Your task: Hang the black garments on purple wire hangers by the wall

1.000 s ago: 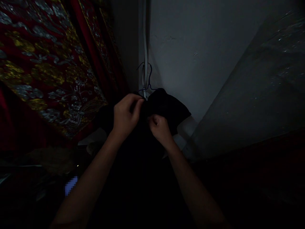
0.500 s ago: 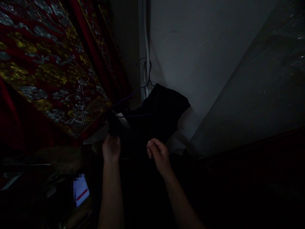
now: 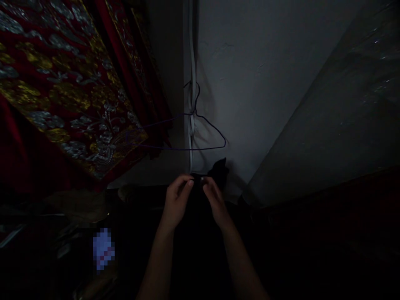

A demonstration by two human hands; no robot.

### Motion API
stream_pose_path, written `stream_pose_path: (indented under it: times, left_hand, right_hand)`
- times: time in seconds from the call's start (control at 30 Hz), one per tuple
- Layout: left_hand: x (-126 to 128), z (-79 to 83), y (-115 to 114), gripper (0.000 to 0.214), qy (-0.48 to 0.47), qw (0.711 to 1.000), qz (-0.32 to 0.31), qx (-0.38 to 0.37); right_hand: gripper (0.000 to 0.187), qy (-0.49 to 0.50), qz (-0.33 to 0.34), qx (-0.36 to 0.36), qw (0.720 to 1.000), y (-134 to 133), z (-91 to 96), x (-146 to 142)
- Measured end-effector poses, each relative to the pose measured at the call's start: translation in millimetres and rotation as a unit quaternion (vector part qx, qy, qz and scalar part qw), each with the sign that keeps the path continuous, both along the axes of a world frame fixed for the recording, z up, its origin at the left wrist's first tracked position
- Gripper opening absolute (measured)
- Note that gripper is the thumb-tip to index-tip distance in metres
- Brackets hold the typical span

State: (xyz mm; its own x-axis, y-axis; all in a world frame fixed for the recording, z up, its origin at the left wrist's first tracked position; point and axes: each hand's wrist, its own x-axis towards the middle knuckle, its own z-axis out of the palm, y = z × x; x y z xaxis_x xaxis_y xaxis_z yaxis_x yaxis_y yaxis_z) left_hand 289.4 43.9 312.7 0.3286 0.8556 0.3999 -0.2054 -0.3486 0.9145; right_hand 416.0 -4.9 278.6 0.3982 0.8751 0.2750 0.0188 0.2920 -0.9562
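Observation:
The scene is very dark. My left hand (image 3: 176,200) and my right hand (image 3: 214,198) are close together, both pinching the top edge of a black garment (image 3: 218,173) that hangs down below them. Just above, a thin purple wire hanger (image 3: 193,133) hangs bare on a white cord (image 3: 191,62) against the wall. The garment is off the hanger.
A red cloth with gold and silver embroidery (image 3: 62,83) hangs at the left. A pale wall (image 3: 265,62) stands behind, and a grey sheet-covered slope (image 3: 337,116) rises at the right. A lit phone screen (image 3: 103,249) lies low on the left among dim clutter.
The black garment has come off the hanger, which now hangs bare. Both hands dropped below the hanger and came together on the garment's top edge.

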Motion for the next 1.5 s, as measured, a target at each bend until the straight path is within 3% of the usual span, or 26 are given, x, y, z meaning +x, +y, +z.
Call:
stream_pose_path:
  times: [0.1, 0.2, 0.3, 0.37, 0.43, 0.5, 0.57, 0.6, 0.7, 0.77, 0.87, 0.97, 1.17, 1.37, 1.43, 1.5]
  left_hand:
    - [10, 8.3, -5, 0.019, 0.046, 0.992, 0.050, 0.106]
    - [9, 12.1, 1, 0.021, 0.081, 0.984, 0.068, 0.146]
    - [-3, 5.4, 14, 0.037, 0.137, 0.985, -0.065, 0.086]
    - [-13, -4.5, 21, 0.050, 0.218, 0.958, -0.183, 0.025]
    - [-24, -13.9, 27, 0.057, 0.319, 0.911, -0.261, -0.007]
    - [-34, -17.6, 32, 0.053, 0.388, 0.879, -0.279, 0.004]
    - [-43, -13.2, 35, 0.047, 0.417, 0.876, -0.235, 0.055]
    - [-48, -8.5, 37, 0.043, 0.429, 0.877, -0.201, 0.083]
    - [-67, 10.5, 45, 0.039, 0.479, 0.862, -0.100, 0.137]
    - [-82, 22.9, 52, 0.037, 0.516, 0.842, -0.062, 0.145]
    - [-104, 40.5, 60, 0.036, 0.567, 0.813, -0.038, 0.128]
    - [-113, 63.3, 66, 0.037, 0.581, 0.805, -0.011, 0.121]
    - [-99, 110.2, 89, 0.030, 0.529, 0.812, 0.071, 0.236]
    - [-78, 125.5, 107, 0.027, 0.449, 0.837, 0.024, 0.311]
    - [-62, 128.8, 105, 0.025, 0.406, 0.844, 0.003, 0.352]
    - [-44, 130.3, 104, 0.021, 0.380, 0.839, 0.023, 0.388]
  right_hand:
    - [0.034, 0.006, 0.082, -0.006, 0.997, -3, 6.6, 2]
    - [0.025, -0.050, 0.156, -0.025, 0.986, -2, 19.8, 10]
    - [0.017, -0.181, 0.213, -0.024, 0.960, 2, 46.7, 29]
    - [0.021, -0.247, 0.222, 0.000, 0.943, 8, 70.8, 46]
    - [0.028, -0.285, 0.172, 0.053, 0.941, 20, 93.5, 65]
    - [0.031, -0.299, 0.055, 0.123, 0.945, 42, 107.7, 82]
    - [0.029, -0.282, -0.058, 0.159, 0.944, 69, 109.4, 95]
    - [0.026, -0.264, -0.087, 0.143, 0.950, 84, 105.7, 99]
    - [0.035, -0.216, -0.077, 0.002, 0.973, 117, 84.7, 105]
    - [0.047, -0.211, -0.054, -0.063, 0.974, 124, 71.6, 110]
    - [0.052, -0.223, -0.059, -0.070, 0.971, 114, 66.6, 125]
    - [0.044, -0.273, -0.090, -0.044, 0.957, 91, 78.4, 144]
    - [0.038, -0.328, -0.150, -0.021, 0.933, 59, 106.9, 160]
    - [0.040, -0.332, -0.156, -0.013, 0.930, 41, 111.8, 151]
    - [0.040, -0.306, -0.127, -0.021, 0.943, 38, 107.3, 139]
    - [0.039, -0.271, -0.084, -0.022, 0.959, 36, 100.8, 124]
